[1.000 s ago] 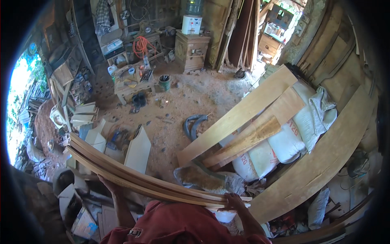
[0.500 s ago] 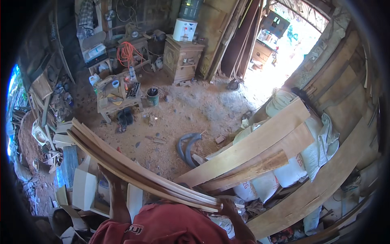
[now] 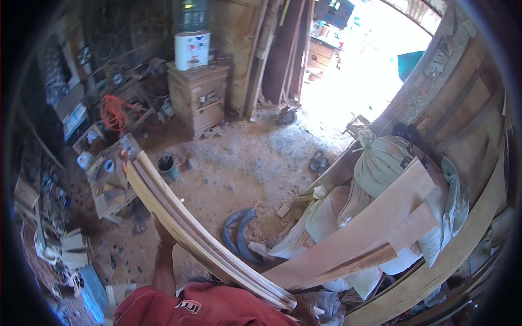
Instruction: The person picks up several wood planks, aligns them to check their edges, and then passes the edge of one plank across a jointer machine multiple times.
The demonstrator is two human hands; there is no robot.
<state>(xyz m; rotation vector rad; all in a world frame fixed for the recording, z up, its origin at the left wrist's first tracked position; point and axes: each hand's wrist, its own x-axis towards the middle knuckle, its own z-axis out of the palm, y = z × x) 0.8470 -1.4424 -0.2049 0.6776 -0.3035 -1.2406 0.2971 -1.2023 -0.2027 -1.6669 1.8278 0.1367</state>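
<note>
A bundle of several long, narrow wooden boards (image 3: 201, 239) slants across in front of my body, its far end up at the left and its near end low at the right. My left hand (image 3: 162, 231) is under the boards' left part, gripping their lower edge; its fingers are partly hidden behind the wood. At the near end, my right hand (image 3: 304, 311) is closed around the boards' edge, dim and partly cut off by the lower rim. The far end overlaps a low wooden bench (image 3: 106, 190) in the view.
Wide plywood sheets (image 3: 353, 239) lean on stuffed sacks (image 3: 383, 165) at the right. Curved dark tubing (image 3: 243, 228) lies on the dirt floor. A bucket (image 3: 168, 169), a wooden cabinet (image 3: 198, 100) with a water dispenser (image 3: 191, 51), and an orange cord (image 3: 113, 111) stand farther back. A bright doorway opens beyond.
The view has turned rightward, so the bench, cabinet and dispenser sit farther left. The boards have swung with me and now slope more steeply, still held by both hands.
</note>
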